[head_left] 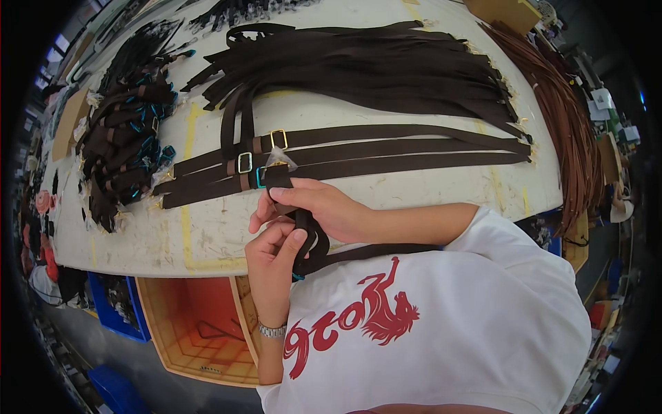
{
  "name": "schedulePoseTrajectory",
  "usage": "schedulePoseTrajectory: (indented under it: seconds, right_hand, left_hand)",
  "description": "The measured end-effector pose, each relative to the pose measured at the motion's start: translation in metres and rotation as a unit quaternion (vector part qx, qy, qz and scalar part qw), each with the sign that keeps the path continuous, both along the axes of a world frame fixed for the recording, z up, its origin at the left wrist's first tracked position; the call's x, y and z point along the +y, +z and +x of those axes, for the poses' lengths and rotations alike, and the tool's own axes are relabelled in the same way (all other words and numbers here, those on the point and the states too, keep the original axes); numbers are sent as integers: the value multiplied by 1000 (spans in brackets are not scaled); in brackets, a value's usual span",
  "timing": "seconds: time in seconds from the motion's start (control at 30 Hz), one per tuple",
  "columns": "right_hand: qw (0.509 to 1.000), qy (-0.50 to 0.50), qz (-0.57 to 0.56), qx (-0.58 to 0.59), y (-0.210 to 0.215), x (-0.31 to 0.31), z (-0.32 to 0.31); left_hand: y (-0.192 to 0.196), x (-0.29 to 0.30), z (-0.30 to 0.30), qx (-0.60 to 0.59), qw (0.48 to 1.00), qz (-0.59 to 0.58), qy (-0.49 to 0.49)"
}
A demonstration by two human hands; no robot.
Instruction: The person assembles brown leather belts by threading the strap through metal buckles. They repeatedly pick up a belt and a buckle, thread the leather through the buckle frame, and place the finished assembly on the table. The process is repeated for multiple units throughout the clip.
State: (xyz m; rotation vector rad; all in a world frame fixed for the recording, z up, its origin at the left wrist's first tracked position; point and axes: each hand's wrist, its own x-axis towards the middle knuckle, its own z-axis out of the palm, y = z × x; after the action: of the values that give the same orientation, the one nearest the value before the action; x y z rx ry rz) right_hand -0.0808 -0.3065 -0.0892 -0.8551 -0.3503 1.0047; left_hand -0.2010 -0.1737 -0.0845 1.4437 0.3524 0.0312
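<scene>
A dark brown webbing strap is looped between my hands near the front edge of the table. My left hand, with a metal watch on its wrist, pinches the loop between thumb and fingers. Just above it, my right hand is closed on a folded part of the same strap, thumb on top. One length of this strap runs off to the right along my shirt. Beyond my fingers lie several flat straps with a gold buckle, a pale metal buckle and a blue-edged buckle.
A thick stack of dark straps covers the far middle of the table. Bundled straps with blue-wrapped buckles are heaped at left. Brown cords hang over the right edge. An orange crate and blue bin stand below.
</scene>
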Motion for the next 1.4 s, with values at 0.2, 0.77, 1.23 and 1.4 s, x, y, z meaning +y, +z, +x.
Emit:
schedulePoseTrajectory:
  seconds: [0.2,0.77,1.23,1.4]
  right_hand:
    - [997,-10,-15,-78,-9,1,-7]
    - [998,7,9,59,-40,8,-26]
    - [984,164,-57,-38,-21,-7,-23]
    - [950,294,15,-100,-20,11,-20]
  left_hand:
    - [-3,-8,7,-53,995,11,85]
    - [-28,16,1,-179,840,513,6]
    - [42,50,-20,-134,784,602,-77]
    - [59,78,-17,-211,690,649,-243]
